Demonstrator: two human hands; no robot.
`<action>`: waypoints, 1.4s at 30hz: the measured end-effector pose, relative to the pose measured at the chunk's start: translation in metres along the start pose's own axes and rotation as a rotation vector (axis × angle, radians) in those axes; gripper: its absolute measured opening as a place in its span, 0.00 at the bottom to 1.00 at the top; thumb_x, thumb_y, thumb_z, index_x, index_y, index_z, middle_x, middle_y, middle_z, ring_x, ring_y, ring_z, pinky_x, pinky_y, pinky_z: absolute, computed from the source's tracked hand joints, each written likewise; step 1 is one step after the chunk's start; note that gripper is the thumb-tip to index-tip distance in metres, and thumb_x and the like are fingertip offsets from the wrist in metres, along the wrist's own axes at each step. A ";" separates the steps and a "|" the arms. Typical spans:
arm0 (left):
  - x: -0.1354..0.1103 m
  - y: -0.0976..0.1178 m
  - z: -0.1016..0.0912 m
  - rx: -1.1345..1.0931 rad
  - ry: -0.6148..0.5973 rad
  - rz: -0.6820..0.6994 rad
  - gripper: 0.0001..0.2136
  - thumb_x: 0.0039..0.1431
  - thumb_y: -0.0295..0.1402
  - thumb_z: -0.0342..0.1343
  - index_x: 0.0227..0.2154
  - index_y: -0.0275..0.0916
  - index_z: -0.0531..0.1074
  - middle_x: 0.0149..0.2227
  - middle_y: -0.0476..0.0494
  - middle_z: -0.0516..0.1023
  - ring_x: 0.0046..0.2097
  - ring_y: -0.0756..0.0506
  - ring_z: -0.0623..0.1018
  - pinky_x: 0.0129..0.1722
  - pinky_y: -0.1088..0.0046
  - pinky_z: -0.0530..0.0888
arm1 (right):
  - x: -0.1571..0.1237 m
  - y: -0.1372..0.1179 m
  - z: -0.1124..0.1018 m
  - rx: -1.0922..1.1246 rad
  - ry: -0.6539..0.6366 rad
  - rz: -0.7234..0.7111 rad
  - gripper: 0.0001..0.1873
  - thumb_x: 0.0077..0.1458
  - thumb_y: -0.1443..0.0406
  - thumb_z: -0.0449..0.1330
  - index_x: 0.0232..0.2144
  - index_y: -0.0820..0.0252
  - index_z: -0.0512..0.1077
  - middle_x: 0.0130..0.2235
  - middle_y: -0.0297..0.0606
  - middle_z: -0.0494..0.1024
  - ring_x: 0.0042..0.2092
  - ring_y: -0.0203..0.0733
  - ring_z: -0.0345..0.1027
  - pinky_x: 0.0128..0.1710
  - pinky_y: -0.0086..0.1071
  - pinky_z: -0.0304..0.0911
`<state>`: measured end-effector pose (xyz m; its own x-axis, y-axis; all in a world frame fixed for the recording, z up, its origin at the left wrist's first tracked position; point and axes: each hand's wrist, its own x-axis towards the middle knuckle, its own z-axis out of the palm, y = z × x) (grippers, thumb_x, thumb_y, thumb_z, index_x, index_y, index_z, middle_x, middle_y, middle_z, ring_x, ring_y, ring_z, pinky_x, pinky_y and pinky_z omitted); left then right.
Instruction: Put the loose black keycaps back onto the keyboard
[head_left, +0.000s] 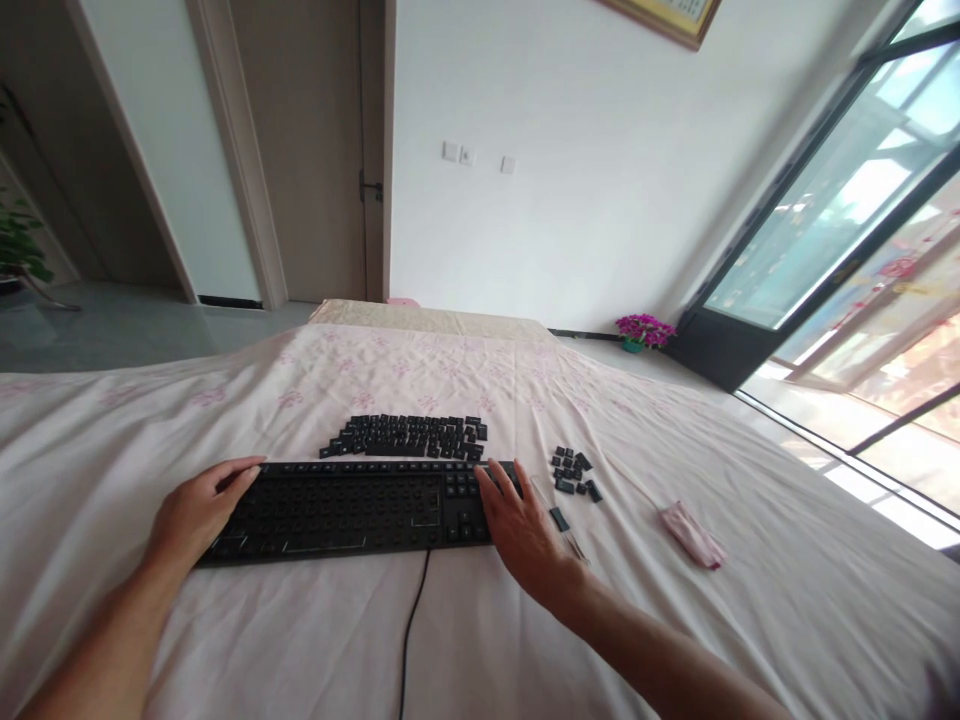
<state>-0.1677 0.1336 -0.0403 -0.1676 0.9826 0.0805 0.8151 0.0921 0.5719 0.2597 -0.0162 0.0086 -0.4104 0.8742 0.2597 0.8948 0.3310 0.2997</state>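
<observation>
A black keyboard lies on the cloth, most of its main block stripped of keycaps. Keycaps still sit along its top row and on part of its right side. My left hand grips the keyboard's left end, thumb and fingers closed at the upper left corner. Over the right end, my right hand rests with fingers stretched out and apart, hiding the number pad area. Right beside that hand is a thin wire tool with a black middle, partly covered by the hand.
Loose keycaps lie in rows behind the keyboard; a smaller group is to the right. A pink pouch-like cloth item lies farther right. The keyboard's cable runs toward me over the wrinkled floral cloth.
</observation>
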 end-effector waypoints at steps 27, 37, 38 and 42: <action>-0.008 0.008 -0.004 -0.033 0.011 0.016 0.19 0.57 0.47 0.48 0.45 0.48 0.75 0.46 0.48 0.79 0.46 0.41 0.77 0.45 0.69 0.70 | 0.002 0.010 -0.005 0.306 -0.012 0.205 0.20 0.52 0.74 0.54 0.45 0.53 0.74 0.47 0.38 0.73 0.52 0.46 0.57 0.51 0.38 0.53; -0.006 0.004 -0.003 -0.045 0.017 0.048 0.19 0.57 0.47 0.48 0.46 0.46 0.76 0.45 0.46 0.80 0.46 0.41 0.77 0.45 0.69 0.70 | 0.001 0.026 -0.004 0.331 0.091 0.344 0.28 0.49 0.77 0.49 0.44 0.46 0.76 0.51 0.34 0.72 0.53 0.45 0.56 0.51 0.39 0.54; -0.006 0.005 -0.003 -0.046 0.017 0.046 0.19 0.56 0.46 0.48 0.46 0.46 0.76 0.45 0.46 0.79 0.45 0.41 0.77 0.45 0.69 0.70 | 0.001 0.025 -0.003 0.330 0.090 0.336 0.27 0.50 0.77 0.49 0.44 0.45 0.76 0.51 0.34 0.72 0.53 0.45 0.56 0.51 0.40 0.54; -0.008 0.007 -0.005 -0.043 0.015 0.032 0.19 0.57 0.46 0.48 0.45 0.46 0.76 0.45 0.46 0.79 0.45 0.41 0.77 0.44 0.69 0.70 | 0.002 0.019 -0.002 0.325 0.050 0.269 0.23 0.52 0.74 0.52 0.43 0.48 0.76 0.49 0.37 0.73 0.52 0.47 0.57 0.51 0.40 0.54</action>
<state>-0.1628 0.1254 -0.0329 -0.1508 0.9823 0.1115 0.7956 0.0537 0.6034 0.2754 -0.0091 0.0164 -0.1559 0.9289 0.3359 0.9767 0.1958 -0.0880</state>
